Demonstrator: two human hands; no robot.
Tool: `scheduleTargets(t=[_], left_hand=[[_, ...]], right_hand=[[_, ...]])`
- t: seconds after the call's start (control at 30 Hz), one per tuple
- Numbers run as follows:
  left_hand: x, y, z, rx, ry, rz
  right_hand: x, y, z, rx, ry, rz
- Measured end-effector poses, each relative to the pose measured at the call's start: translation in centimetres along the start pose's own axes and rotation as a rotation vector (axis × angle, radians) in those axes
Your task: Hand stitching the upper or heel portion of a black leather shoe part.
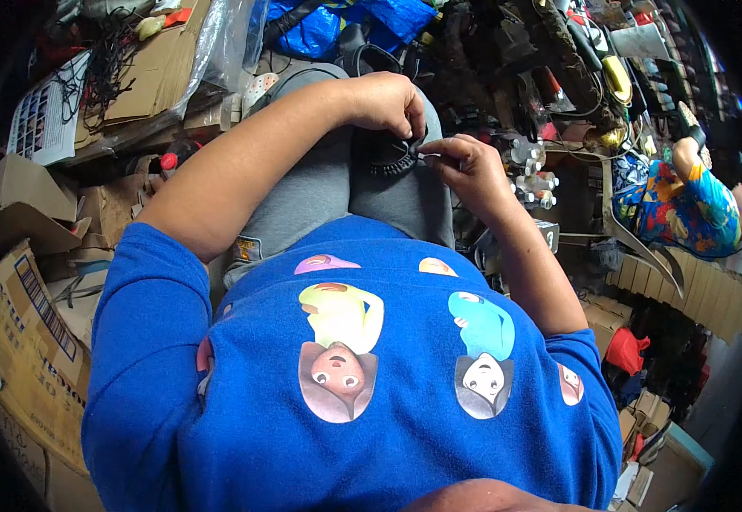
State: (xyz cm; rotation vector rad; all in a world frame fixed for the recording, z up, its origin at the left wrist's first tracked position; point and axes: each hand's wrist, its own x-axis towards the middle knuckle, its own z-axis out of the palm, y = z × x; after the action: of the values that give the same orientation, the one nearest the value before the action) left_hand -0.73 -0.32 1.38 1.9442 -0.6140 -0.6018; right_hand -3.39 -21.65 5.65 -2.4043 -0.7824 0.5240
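Over my lap, a black thing with a ridged, toothed curved edge point(392, 165) lies between my grey-trousered thighs; its kind is hard to make out. From above, my left hand point(391, 101) bends down to it, fingers curled and closed at its upper part. At its right side my right hand point(466, 166) has thumb and forefinger pinched together by the edge. A small pale sliver shows at those fingertips, too small to name. Beyond my left hand sits a black strap-like loop point(371, 60), partly hidden by the wrist.
Cardboard point(145, 85) with tangled black cords lies at the upper left, cardboard boxes point(26, 200) below it. Blue plastic sheeting point(311, 30) is ahead. Several small clear bottles point(535, 179) stand right of my right hand. Farther right is another person in a colourful shirt point(678, 209).
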Motion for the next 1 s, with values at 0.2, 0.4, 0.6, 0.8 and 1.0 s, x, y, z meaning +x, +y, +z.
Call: scheduleTargets(t=[0.2, 0.4, 0.6, 0.8, 1.0], left_hand=[[-0.5, -0.3, 0.4, 0.08, 0.07, 0.04], [-0.5, -0.5, 0.5, 0.161, 0.041, 0.164], [-0.6, 0.0, 0.7, 0.194, 0.075, 0.15], [-2.0, -0.6, 2.3, 0.386, 0.563, 0.231], [-7.6, 0.6, 2.4, 0.397, 0.696, 0.06]], right_hand=[[1.2, 1.6, -0.6, 0.045, -0.071, 0.004], [2.1, 4.4, -0.8, 0.283, -0.179, 0.027], [2.3, 4.7, 0.2, 0.338, -0.194, -0.035], [0.9, 1.9, 1.1, 0.098, 0.043, -0.127], [-1.1, 2.1, 1.4, -0.069, 0.156, -0.235]])
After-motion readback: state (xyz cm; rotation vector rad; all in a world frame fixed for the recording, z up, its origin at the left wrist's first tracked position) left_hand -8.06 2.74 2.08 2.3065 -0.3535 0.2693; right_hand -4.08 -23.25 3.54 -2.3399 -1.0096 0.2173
